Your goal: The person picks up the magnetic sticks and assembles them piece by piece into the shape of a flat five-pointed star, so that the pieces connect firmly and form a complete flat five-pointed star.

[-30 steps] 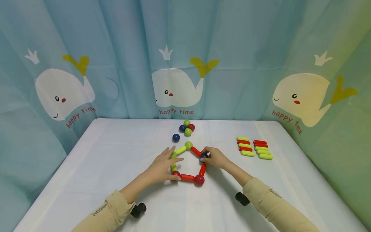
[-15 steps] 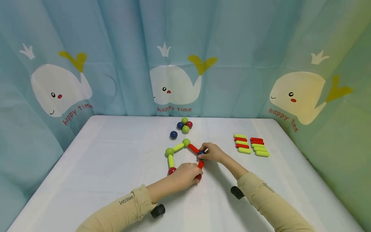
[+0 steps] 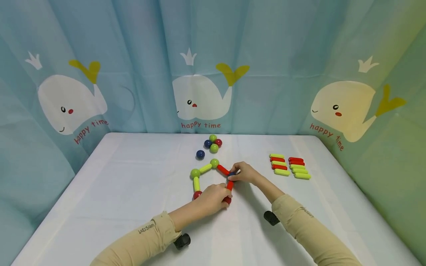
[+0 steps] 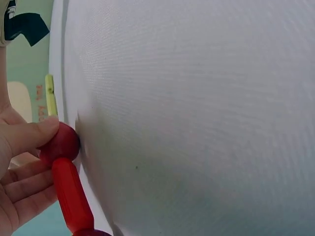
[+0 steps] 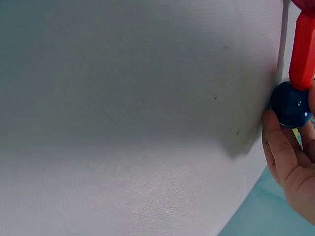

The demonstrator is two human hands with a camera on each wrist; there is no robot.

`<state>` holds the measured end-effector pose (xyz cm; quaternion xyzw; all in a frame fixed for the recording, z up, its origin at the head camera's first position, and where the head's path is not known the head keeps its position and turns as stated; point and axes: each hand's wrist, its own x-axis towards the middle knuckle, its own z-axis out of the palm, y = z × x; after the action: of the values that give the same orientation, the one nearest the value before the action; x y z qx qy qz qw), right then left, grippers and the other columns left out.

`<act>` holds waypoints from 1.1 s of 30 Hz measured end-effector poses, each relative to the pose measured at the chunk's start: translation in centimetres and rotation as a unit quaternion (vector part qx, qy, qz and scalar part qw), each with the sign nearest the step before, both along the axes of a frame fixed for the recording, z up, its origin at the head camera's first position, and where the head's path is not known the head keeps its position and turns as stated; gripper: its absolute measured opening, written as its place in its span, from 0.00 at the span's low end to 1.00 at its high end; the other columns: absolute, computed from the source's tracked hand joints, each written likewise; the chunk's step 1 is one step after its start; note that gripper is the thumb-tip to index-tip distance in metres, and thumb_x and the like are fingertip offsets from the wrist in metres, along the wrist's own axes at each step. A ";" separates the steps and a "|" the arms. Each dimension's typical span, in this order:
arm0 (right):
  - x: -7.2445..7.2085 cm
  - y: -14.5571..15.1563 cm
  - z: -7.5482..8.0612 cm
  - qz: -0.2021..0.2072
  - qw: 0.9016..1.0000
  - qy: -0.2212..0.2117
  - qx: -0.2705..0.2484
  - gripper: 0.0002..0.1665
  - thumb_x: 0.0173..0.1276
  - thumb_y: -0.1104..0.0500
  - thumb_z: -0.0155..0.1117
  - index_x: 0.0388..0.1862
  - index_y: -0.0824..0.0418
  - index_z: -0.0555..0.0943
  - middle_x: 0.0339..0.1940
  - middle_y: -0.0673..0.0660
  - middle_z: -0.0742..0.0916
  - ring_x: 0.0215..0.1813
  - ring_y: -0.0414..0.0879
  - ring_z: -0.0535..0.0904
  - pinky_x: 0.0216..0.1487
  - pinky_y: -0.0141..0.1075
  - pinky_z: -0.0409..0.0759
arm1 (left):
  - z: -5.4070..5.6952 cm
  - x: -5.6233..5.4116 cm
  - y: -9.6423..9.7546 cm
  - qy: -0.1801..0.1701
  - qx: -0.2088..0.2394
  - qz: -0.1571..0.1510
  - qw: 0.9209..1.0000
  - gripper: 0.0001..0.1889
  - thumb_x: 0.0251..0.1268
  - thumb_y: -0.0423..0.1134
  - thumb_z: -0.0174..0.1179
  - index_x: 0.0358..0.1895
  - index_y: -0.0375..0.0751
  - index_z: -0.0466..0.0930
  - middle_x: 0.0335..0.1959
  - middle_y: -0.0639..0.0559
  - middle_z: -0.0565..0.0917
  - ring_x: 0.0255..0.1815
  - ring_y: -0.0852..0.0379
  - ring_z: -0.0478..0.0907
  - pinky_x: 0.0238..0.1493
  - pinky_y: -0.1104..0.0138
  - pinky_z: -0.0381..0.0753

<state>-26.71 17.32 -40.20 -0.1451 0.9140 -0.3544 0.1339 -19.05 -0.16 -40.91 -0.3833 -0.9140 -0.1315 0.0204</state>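
Five balls mark the corners of a ring of rods on the middle of the bench [image 3: 133, 177]. Its near side lies behind the left hand [image 3: 214, 197] in the head view. That hand's grip is narrow, thumb and fingers pinching the near-right red ball [image 3: 227, 200], which they partly cover. Across the ring on the right, the right hand [image 3: 244, 172] holds the blue ball [image 3: 232, 176] between thumb and fingers, hiding much of it; the right wrist view cuts this hand off at the edge.

Between those two balls, the side red rod [image 3: 230, 184] has its long axis running near to far, its far end leaning slightly right and touching the blue ball. The far red rod [image 3: 223, 170] slants from the blue ball far and left to the far green ball [image 3: 214, 163]. From there the slanting lime rod [image 3: 205, 168] runs near and left to the left green ball [image 3: 195, 173], and the straighter lime rod [image 3: 196, 184] points almost straight near, to the near-left red ball [image 3: 197, 194], partly covered by the left hand.

In the left wrist view, another red rod [image 4: 72, 194] leads from the pinched ball to a ball cut off below, its colour hard to make out.
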 end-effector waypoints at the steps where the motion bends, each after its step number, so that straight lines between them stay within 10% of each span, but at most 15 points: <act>1: 0.0 -0.1 0.0 -0.001 1.000 -0.001 0.001 0.11 0.60 0.63 0.67 0.35 0.71 0.78 0.38 0.63 0.83 0.37 0.48 0.78 0.40 0.36 0.78 | 0.0 0.0 0.0 -0.003 -0.003 0.001 1.000 0.12 0.52 0.43 0.70 0.40 0.45 0.85 0.35 0.54 0.82 0.33 0.63 0.77 0.39 0.72 0.76; 10: 0.0 -0.4 0.0 -0.005 1.000 -0.007 0.019 0.12 0.60 0.62 0.67 0.36 0.69 0.78 0.38 0.63 0.82 0.39 0.49 0.77 0.43 0.38 0.78 | 1.1 -1.4 -3.3 -0.079 0.033 0.039 0.996 0.24 0.59 0.51 0.64 0.58 0.47 0.77 0.55 0.49 0.80 0.53 0.55 0.78 0.50 0.63 0.79; 16: 0.2 -0.3 -0.1 0.000 1.000 -0.001 0.022 0.11 0.61 0.62 0.67 0.37 0.68 0.77 0.39 0.63 0.81 0.40 0.51 0.76 0.46 0.40 0.78 | 0.9 -3.0 -7.9 -0.161 0.021 0.080 0.984 0.42 0.49 0.55 0.70 0.69 0.49 0.63 0.75 0.42 0.54 0.75 0.41 0.49 0.70 0.47 0.57; 23: 0.6 -0.2 -0.4 -0.007 0.999 0.026 0.031 0.12 0.61 0.62 0.67 0.39 0.69 0.77 0.37 0.61 0.82 0.35 0.47 0.75 0.38 0.34 0.76 | 0.5 -3.0 -9.4 -0.124 0.027 0.055 0.990 0.23 0.50 0.51 0.70 0.46 0.41 0.84 0.66 0.40 0.70 0.69 0.42 0.63 0.68 0.51 0.63; 33: 1.6 -1.0 -0.5 -0.015 0.996 0.089 0.021 0.10 0.56 0.65 0.70 0.33 0.67 0.77 0.33 0.59 0.84 0.31 0.43 0.73 0.33 0.31 0.75 | 0.2 -2.2 -9.6 -0.103 0.008 0.010 0.995 0.17 0.56 0.46 0.66 0.46 0.42 0.85 0.62 0.43 0.76 0.65 0.45 0.70 0.65 0.52 0.68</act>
<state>-25.13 16.33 -40.69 -0.1595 0.9317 -0.3225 0.0503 -21.22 -9.78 -40.68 -0.3581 -0.9140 -0.1772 -0.0696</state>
